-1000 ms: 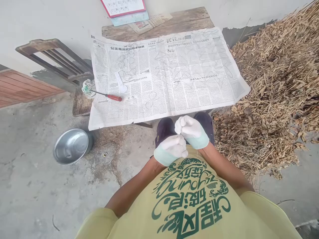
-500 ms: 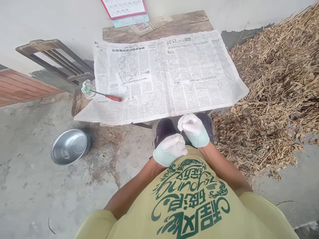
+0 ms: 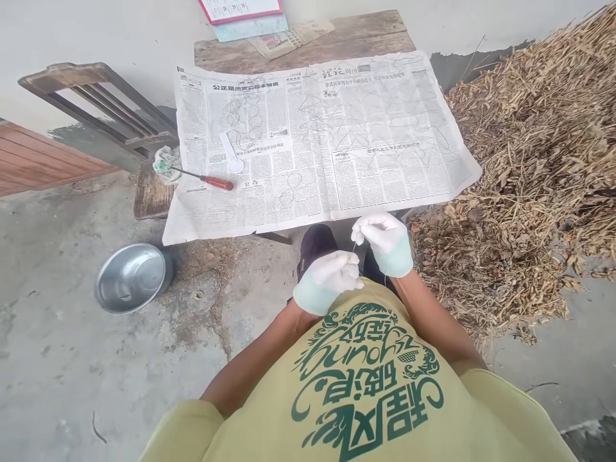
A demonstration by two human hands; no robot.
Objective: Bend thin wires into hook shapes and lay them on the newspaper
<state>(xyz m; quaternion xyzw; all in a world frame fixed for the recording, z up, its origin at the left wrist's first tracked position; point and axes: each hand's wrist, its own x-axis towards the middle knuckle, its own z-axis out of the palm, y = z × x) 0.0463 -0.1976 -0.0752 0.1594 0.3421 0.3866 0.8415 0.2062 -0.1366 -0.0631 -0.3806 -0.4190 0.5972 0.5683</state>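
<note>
Both my hands wear white gloves and meet just below the table's front edge, above my lap. My left hand [image 3: 330, 279] is closed in a pinch on a thin wire [image 3: 357, 246] that runs up to my right hand [image 3: 384, 242], whose fingertips also pinch it. A short strand of the wire hangs down toward my yellow shirt. A spread newspaper [image 3: 312, 141] covers the low wooden table [image 3: 337, 38] in front of me; several bent wire shapes lie on it.
A red-handled screwdriver [image 3: 205, 179] and a crumpled rag [image 3: 163, 163] lie at the newspaper's left edge, a white spoon-like piece [image 3: 232, 156] beside them. A metal bowl [image 3: 132, 277] sits on the concrete floor. Dry straw [image 3: 529, 160] is piled right; a wooden frame [image 3: 96, 106] leans left.
My right hand has moved slightly up and to the right, away from my left hand, stretching the wire between them. The newspaper's left corner has flapped and shifted.
</note>
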